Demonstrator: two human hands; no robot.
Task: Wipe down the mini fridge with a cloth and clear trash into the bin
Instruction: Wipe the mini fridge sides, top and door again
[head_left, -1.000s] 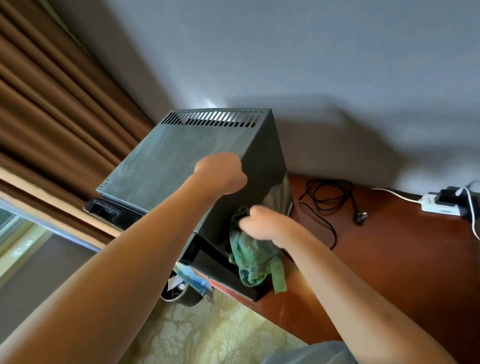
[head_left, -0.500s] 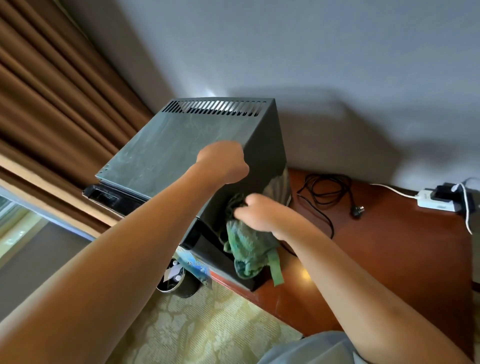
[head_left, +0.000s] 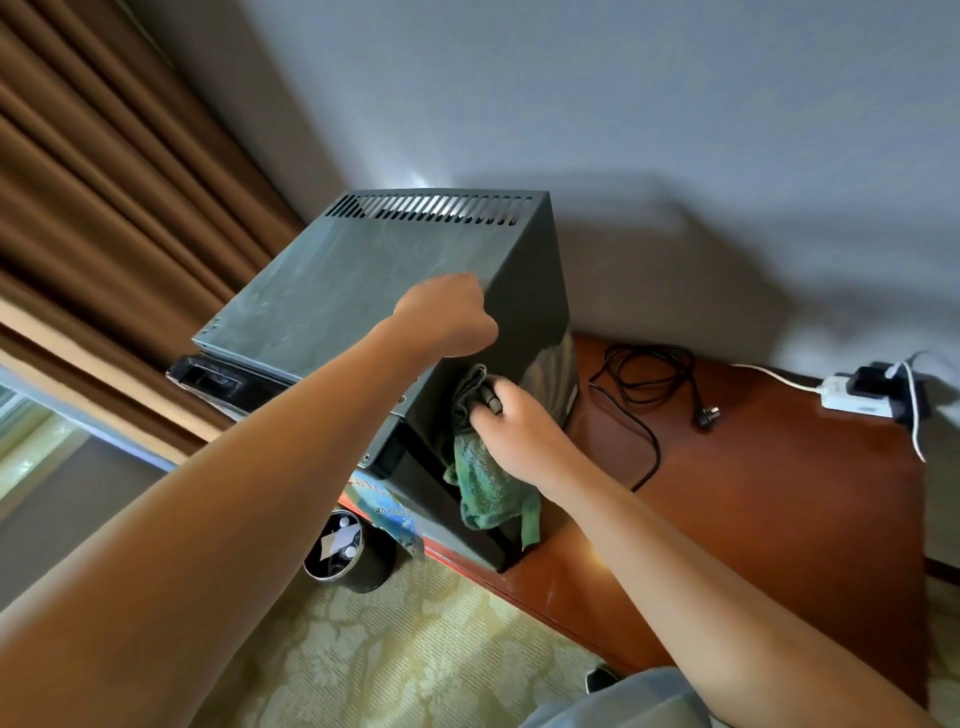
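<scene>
Your wall (head_left: 623, 104) fills the top of the view, w/ brown curtains (head_left: 104, 182) running down the 10 o'clock side. A red-brown wooden desk (head_left: 779, 493) spreads from centre toward 4 o'clock, and patterned carpet (head_left: 389, 649) lies at 6 o'clock.

The mini fridge (head_left: 363, 280), dark grey w/ a row of vent slots along its far top edge, sits dead centre on the desk's near-left corner, its top looking dusty and streaked.

Your left hand (head_left: 447, 317) rests on the fridge's top right edge, fingers curled over the rim, gripping it. Your right hand (head_left: 514, 426) is just below, at approx 5 o'clock from the left, fingers curled round the green cloth (head_left: 488, 488) and pressing it vs the fridge's right side panel. The cloth's loose end hangs down toward the desk.

A black bin (head_left: 358, 556) stands on the carpet at 7 o'clock from the fridge, just off the desk edge, w/ white scraps inside. A colourful printed sheet (head_left: 389, 509) overhangs the desk edge just above the bin.

A black cord w/ plug (head_left: 649, 395) lies coiled on the desk at 3 o'clock from the fridge. A white power strip (head_left: 852, 400) sits at the far 3 o'clock edge, w/ a black adapter plugged in.
</scene>
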